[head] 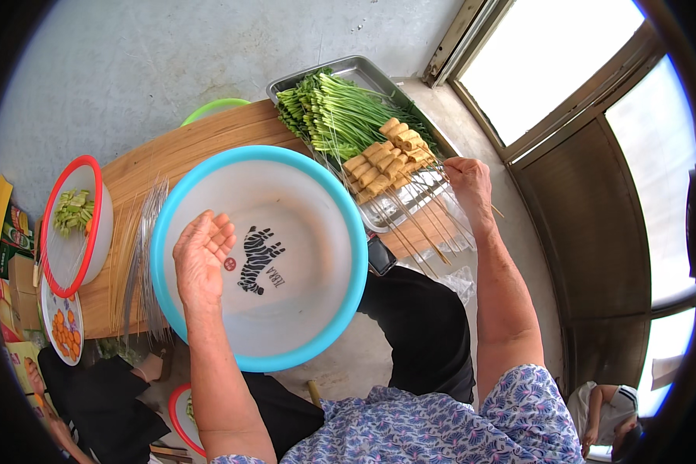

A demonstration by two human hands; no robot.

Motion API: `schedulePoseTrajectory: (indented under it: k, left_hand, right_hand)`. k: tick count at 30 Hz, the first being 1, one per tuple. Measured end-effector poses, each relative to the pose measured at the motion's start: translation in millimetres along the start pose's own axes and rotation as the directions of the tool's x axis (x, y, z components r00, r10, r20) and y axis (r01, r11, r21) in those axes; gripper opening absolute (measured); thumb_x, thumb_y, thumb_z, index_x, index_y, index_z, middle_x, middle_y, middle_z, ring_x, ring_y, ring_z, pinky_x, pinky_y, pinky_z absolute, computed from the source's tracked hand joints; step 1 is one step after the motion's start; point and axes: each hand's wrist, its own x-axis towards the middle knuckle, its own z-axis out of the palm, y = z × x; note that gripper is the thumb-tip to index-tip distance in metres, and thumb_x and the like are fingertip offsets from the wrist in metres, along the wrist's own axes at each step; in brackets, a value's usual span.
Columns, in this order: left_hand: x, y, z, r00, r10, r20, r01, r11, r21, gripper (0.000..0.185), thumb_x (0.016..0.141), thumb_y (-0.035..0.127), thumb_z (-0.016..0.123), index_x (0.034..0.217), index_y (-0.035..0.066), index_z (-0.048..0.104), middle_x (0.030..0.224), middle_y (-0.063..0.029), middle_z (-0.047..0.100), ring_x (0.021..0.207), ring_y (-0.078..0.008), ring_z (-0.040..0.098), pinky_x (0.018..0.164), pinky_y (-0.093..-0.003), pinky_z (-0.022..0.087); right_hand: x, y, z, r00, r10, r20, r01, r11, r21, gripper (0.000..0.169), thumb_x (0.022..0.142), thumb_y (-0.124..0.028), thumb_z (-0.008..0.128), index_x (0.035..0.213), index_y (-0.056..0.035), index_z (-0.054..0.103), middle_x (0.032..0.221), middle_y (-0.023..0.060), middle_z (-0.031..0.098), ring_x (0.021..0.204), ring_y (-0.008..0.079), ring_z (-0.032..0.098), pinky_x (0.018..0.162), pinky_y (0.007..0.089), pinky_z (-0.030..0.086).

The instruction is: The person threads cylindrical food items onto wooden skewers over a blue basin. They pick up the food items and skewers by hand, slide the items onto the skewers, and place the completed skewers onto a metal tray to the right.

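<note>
A large bowl with a turquoise rim (356, 255) and a zebra print stands before me. Over its left part is my left hand (203, 252), palm up with the fingers loosely curled and nothing in it. My right hand (470, 182) pinches a thin skewer at the right end of a pile of skewered tofu rolls (383, 165). Those rolls lie on a metal tray (356, 61), beside and partly over bundled green leafy stalks (348, 110). Bare ends of wooden skewers (409, 229) stick out towards me past the tray's edge.
On the wooden table (197, 142) lie metal skewers (145, 261) and a phone (381, 255). A red-rimmed bowl (98, 197) holds cut green vegetables, near a plate of orange slices (64, 330). Another person's hand (35, 377) shows at lower left; a further person (603, 414) is at lower right.
</note>
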Motion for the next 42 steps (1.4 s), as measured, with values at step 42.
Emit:
schedulePoseTrajectory:
  k: [42]
  left_hand:
    - [8.1, 23.8, -297.2, 0.583, 0.701, -0.411, 0.406, 0.186, 0.895, 0.025, 0.078, 0.016, 0.060, 0.101, 0.009, 0.067, 0.103, -0.0134, 0.064, 0.100, -0.0340, 0.057, 0.084, -0.0431, 0.045]
  right_hand:
    - [-150.9, -212.9, 87.4, 0.605, -0.657, 0.450, 0.342, 0.725, 0.598, 0.015, 0.075, 0.000, 0.064, 0.090, 0.0014, 0.066, 0.082, 0.0152, 0.064, 0.073, 0.0293, 0.063, 0.067, 0.0322, 0.048]
